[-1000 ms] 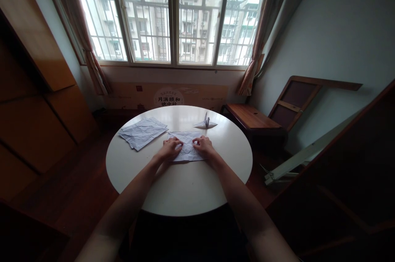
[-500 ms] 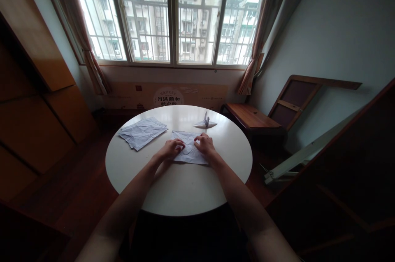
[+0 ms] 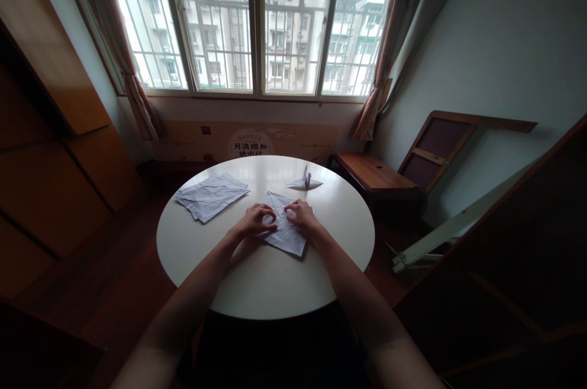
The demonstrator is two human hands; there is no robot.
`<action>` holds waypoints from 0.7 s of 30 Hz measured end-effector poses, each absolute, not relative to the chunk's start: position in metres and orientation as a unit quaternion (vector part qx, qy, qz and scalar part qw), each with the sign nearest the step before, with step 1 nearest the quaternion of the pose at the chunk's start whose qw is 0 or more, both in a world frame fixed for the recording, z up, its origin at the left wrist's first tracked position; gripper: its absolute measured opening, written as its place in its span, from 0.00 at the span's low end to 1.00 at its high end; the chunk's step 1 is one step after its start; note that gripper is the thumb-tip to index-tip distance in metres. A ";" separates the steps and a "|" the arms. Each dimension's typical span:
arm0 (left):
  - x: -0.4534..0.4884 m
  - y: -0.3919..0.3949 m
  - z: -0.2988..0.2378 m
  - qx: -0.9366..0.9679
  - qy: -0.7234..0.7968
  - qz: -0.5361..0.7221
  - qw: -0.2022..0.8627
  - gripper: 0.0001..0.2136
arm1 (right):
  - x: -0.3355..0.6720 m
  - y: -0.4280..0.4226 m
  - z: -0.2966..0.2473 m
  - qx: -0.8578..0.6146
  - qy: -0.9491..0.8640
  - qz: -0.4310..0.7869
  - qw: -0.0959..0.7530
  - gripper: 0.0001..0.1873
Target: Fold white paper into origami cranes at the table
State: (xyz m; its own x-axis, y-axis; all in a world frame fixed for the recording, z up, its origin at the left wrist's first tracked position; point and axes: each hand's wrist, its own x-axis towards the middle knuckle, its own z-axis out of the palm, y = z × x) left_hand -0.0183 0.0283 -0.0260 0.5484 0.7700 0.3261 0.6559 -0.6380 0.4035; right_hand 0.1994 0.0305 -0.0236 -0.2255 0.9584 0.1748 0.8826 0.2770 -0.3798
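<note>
A crumpled white paper sheet [image 3: 288, 236] lies on the round white table [image 3: 266, 279], turned so a corner points toward me. My left hand [image 3: 254, 221] rests on its left part with fingers curled and pressed on the paper. My right hand [image 3: 300, 215] presses on its upper right part, fingers bent down onto the sheet. Both hands nearly touch over the middle of the sheet. A folded paper crane [image 3: 305, 181] stands farther back on the table, apart from my hands.
A stack of crumpled paper sheets [image 3: 211, 195] lies at the table's back left. A wooden bench [image 3: 373, 173] and a leaning wooden frame [image 3: 443, 147] stand to the right. Wooden cabinets [image 3: 50, 150] fill the left side; a barred window [image 3: 252, 22] is ahead.
The sheet has been rotated under my hands, so its near corner now points toward me. Both hands have drawn closer together over its middle.
</note>
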 end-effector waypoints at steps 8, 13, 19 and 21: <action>-0.018 0.024 -0.025 0.865 0.442 0.212 0.108 0.12 | 0.199 0.025 -0.019 -0.600 -0.774 0.094 0.179 0.16; -0.018 0.019 -0.020 0.866 0.440 0.211 0.111 0.19 | 0.197 0.025 -0.017 -0.614 -0.763 0.087 0.182 0.14; -0.018 0.020 -0.022 0.866 0.442 0.202 0.116 0.19 | 0.197 0.025 -0.017 -0.624 -0.751 0.097 0.191 0.12; -0.018 0.021 -0.022 0.867 0.441 0.199 0.118 0.19 | 0.197 0.026 -0.016 -0.626 -0.749 0.100 0.192 0.12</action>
